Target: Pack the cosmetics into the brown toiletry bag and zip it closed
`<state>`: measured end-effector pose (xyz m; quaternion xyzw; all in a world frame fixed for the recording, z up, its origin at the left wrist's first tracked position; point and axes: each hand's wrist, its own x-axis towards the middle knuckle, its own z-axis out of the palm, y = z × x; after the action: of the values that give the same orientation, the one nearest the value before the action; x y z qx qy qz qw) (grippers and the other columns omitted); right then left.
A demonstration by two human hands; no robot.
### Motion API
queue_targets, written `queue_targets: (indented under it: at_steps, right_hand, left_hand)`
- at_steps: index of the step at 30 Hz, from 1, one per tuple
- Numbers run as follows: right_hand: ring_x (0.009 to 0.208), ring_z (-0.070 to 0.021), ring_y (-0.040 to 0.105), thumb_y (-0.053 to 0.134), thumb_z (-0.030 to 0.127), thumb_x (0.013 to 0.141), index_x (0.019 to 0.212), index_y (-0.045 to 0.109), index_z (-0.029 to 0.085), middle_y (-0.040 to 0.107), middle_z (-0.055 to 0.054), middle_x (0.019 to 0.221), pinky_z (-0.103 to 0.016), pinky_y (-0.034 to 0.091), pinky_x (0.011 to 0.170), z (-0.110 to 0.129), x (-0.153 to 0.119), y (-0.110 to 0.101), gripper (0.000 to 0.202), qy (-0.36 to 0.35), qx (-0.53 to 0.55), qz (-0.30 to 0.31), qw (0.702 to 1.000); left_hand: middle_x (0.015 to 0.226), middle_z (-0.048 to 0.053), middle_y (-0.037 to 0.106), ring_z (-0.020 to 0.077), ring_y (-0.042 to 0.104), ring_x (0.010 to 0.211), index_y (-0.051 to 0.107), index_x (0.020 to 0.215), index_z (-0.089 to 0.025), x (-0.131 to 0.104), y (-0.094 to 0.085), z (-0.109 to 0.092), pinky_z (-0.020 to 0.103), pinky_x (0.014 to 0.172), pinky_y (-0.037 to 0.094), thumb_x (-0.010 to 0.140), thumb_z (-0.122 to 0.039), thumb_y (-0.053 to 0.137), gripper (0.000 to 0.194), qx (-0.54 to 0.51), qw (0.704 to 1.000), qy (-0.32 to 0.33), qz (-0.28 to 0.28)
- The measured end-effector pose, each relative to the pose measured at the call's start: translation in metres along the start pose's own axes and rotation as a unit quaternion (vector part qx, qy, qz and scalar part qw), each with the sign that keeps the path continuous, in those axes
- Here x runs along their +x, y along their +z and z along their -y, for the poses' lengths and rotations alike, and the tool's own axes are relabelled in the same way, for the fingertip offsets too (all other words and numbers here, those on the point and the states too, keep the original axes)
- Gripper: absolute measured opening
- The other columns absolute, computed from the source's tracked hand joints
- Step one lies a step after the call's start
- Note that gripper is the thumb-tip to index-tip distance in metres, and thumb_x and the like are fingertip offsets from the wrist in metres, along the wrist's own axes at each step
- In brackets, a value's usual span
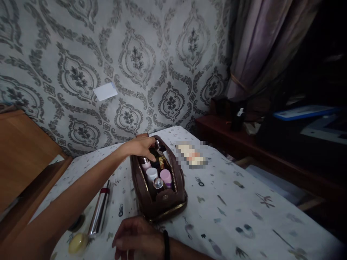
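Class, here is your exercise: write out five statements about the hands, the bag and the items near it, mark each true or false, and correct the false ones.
1. The brown bag is open. True.
2. The right hand is inside the bag. False: it is outside, beside the bag's near end.
3. The left hand is at the bag's opening. True.
4. The black wristband is on the left wrist. False: it is on the right.
5. The silver tube is outside the bag. True.
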<state>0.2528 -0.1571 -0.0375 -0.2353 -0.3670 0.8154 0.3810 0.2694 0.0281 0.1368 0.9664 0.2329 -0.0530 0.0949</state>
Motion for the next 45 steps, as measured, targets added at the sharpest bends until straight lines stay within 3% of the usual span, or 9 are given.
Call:
queue_targets:
  at_steps: [2,4,8,16,19,26,32,41,45]
  right_hand:
    - [0.047,-0.0070,0.054,0.086,0.060,0.040,0.072,0.061,0.013,0.064,0.002,0.061,-0.021,0.036,0.047,0.002,-0.001,0.000,0.062,0.007,-0.003,-0.010,1.000]
    - [0.048,-0.0073,0.054,0.086,0.062,0.037,0.071,0.060,0.013,0.063,0.002,0.060,-0.021,0.035,0.048,0.004,-0.001,0.001,0.064,0.011,-0.011,-0.015,1.000]
    - [0.049,-0.0075,0.054,0.084,0.067,0.032,0.070,0.060,0.014,0.062,0.002,0.059,-0.022,0.034,0.050,0.008,-0.003,0.003,0.069,0.020,-0.017,-0.017,1.000]
    - [0.054,-0.0068,0.054,0.084,0.068,0.026,0.066,0.060,0.014,0.062,0.002,0.059,-0.022,0.033,0.056,-0.001,0.004,-0.003,0.072,0.003,-0.022,-0.036,0.999]
    - [0.054,-0.0067,0.053,0.084,0.068,0.029,0.068,0.061,0.013,0.062,0.002,0.060,-0.022,0.033,0.055,0.001,0.003,-0.002,0.070,0.002,-0.024,-0.023,0.999]
    - [0.045,-0.0066,0.051,0.083,0.066,0.035,0.069,0.060,0.014,0.061,0.002,0.058,-0.023,0.033,0.048,0.003,-0.001,0.001,0.067,0.011,-0.002,-0.012,1.000]
    - [0.045,-0.0077,0.054,0.081,0.064,0.044,0.073,0.061,0.012,0.063,-0.001,0.061,-0.023,0.035,0.047,-0.003,0.001,0.000,0.063,-0.008,-0.014,-0.017,1.000]
    - [0.047,-0.0076,0.054,0.081,0.062,0.049,0.074,0.061,0.012,0.064,0.000,0.061,-0.022,0.035,0.047,-0.007,0.003,-0.002,0.059,-0.021,-0.020,-0.017,0.999]
    - [0.047,-0.0075,0.054,0.081,0.063,0.048,0.074,0.062,0.012,0.063,0.000,0.061,-0.022,0.035,0.048,-0.002,0.000,0.001,0.060,-0.019,-0.029,-0.019,0.999]
  left_hand:
    - [0.099,0.007,0.067,0.0228,0.062,0.090,0.059,0.100,-0.017,-0.009,-0.009,0.003,0.028,0.072,0.047,0.066,-0.050,0.072,0.049,-0.056,0.998,-0.014,-0.004]
    - [0.104,0.008,0.067,0.0227,0.062,0.095,0.058,0.105,-0.017,-0.021,-0.018,0.007,0.030,0.077,0.048,0.075,-0.053,0.062,0.047,-0.104,0.992,-0.028,-0.060]
    - [0.092,0.006,0.068,0.0224,0.062,0.086,0.062,0.097,-0.017,-0.043,-0.020,0.014,0.032,0.075,0.046,0.085,-0.050,0.048,0.037,-0.046,0.981,-0.077,-0.171]
    - [0.074,0.002,0.067,0.0179,0.059,0.069,0.067,0.077,-0.019,-0.049,-0.003,0.004,0.028,0.068,0.042,0.089,-0.037,0.042,0.033,0.042,0.983,-0.077,-0.160]
    - [0.080,0.002,0.071,0.0179,0.062,0.074,0.070,0.081,-0.019,-0.046,-0.005,0.003,0.027,0.071,0.043,0.085,-0.031,0.046,0.028,0.020,0.983,-0.070,-0.167]
    - [0.086,0.003,0.072,0.0184,0.063,0.078,0.072,0.091,-0.018,-0.039,0.003,0.009,0.027,0.073,0.046,0.080,-0.025,0.046,0.029,-0.072,0.990,-0.060,-0.109]
    - [0.098,0.004,0.073,0.0199,0.064,0.085,0.071,0.107,-0.018,-0.044,0.006,0.008,0.030,0.079,0.047,0.082,-0.025,0.045,0.037,-0.078,0.985,-0.066,-0.142]
    - [0.099,0.003,0.072,0.0212,0.064,0.085,0.068,0.109,-0.020,-0.056,0.009,-0.006,0.030,0.077,0.048,0.083,-0.030,0.047,0.036,-0.056,0.981,-0.074,-0.171]
    - [0.103,0.006,0.069,0.0234,0.061,0.089,0.062,0.108,-0.019,-0.074,0.008,-0.021,0.036,0.082,0.048,0.085,-0.029,0.048,0.029,0.024,0.975,-0.088,-0.202]
